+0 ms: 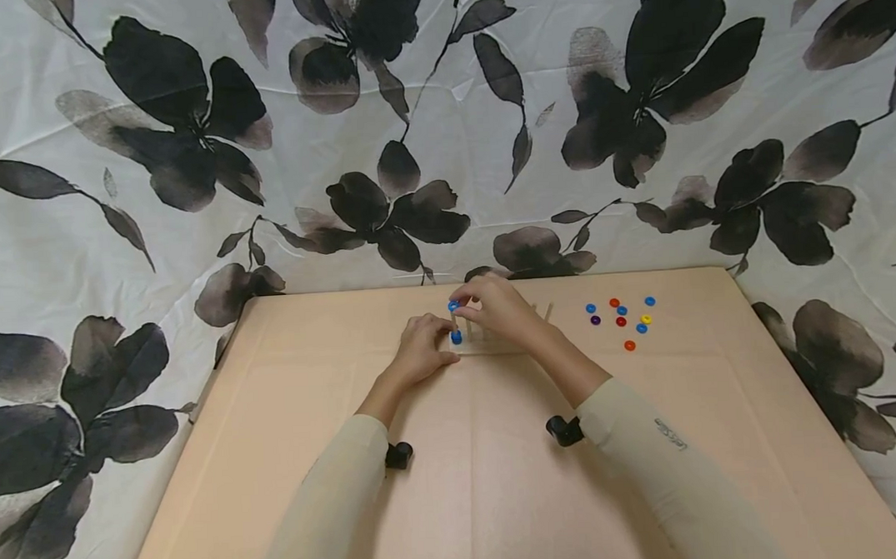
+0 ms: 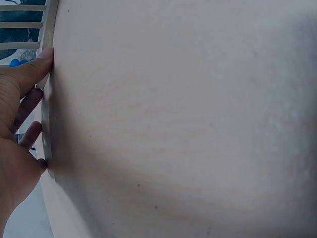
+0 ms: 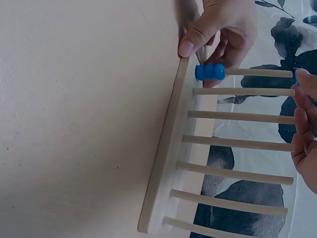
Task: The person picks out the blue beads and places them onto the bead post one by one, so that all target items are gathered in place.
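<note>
A wooden peg rack (image 3: 164,153) with several upright pegs stands on the table. Several blue beads (image 3: 210,72) are stacked at the foot of its end peg (image 3: 257,73). My left hand (image 1: 421,347) grips that end of the base, its thumb on the front side and fingers behind. At the top of the same peg, my right hand (image 1: 498,312) pinches a blue ring-shaped bead (image 1: 452,305) between thumb and fingertips. Whether the peg tip is inside the bead's hole, I cannot tell. In the left wrist view, the thumb (image 2: 37,67) presses the base's edge.
Loose ring beads lie to the right of the rack: several blue ones, red ones (image 1: 629,346), a yellow one (image 1: 647,319) and a purple one (image 1: 596,320). The table (image 1: 294,361) ends at the back against a floral cloth (image 1: 266,237).
</note>
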Tool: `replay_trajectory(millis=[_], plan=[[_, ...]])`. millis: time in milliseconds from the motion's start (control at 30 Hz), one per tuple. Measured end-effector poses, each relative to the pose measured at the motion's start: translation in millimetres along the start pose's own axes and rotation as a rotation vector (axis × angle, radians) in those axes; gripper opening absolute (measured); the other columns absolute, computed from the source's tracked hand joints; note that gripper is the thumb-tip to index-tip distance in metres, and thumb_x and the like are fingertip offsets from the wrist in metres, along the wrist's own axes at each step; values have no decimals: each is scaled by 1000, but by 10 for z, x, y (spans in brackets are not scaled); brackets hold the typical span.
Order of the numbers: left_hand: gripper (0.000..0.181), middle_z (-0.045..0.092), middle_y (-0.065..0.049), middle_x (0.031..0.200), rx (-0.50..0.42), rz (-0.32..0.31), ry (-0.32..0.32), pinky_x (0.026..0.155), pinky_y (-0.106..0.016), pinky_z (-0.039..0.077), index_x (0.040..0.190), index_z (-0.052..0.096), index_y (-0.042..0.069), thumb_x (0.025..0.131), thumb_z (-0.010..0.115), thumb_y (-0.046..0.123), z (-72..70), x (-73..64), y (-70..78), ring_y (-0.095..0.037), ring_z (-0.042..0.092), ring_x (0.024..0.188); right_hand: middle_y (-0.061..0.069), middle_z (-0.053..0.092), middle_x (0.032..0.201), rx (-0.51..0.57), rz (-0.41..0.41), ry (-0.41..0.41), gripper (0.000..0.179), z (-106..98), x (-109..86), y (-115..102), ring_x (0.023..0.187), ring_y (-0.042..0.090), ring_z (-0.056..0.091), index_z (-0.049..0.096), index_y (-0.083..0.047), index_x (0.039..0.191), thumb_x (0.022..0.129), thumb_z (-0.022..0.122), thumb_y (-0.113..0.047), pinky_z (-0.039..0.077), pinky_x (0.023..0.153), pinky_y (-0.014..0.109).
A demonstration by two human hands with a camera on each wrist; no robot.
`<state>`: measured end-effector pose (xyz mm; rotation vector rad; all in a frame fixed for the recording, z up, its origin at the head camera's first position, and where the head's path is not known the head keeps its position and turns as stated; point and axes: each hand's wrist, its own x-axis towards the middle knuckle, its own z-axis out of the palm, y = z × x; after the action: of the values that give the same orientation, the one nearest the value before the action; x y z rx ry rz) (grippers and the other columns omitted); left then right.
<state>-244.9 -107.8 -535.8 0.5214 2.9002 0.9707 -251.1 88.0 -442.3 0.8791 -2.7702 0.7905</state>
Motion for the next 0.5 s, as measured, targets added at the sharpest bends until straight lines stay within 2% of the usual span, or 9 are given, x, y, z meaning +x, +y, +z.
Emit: replay_trajectory(millis=[200,500], plan=[[47,67,-6,124,16,8,-1,111,-48,39,121,72,12,80,91,24,-6,-5,-3,-33,49,128,0,77,99,-2,40,-51,19,47,23,-24,100,25,64,80,-14,110,93,78,-23,53,84,37],[45,67,-8,120,20,12,6,109,-48,39,118,72,11,79,91,23,-12,-3,17,-34,50,126,1,77,98,-4,39,-52,19,68,19,-8,100,28,66,80,-13,108,93,79,-23,52,86,38]])
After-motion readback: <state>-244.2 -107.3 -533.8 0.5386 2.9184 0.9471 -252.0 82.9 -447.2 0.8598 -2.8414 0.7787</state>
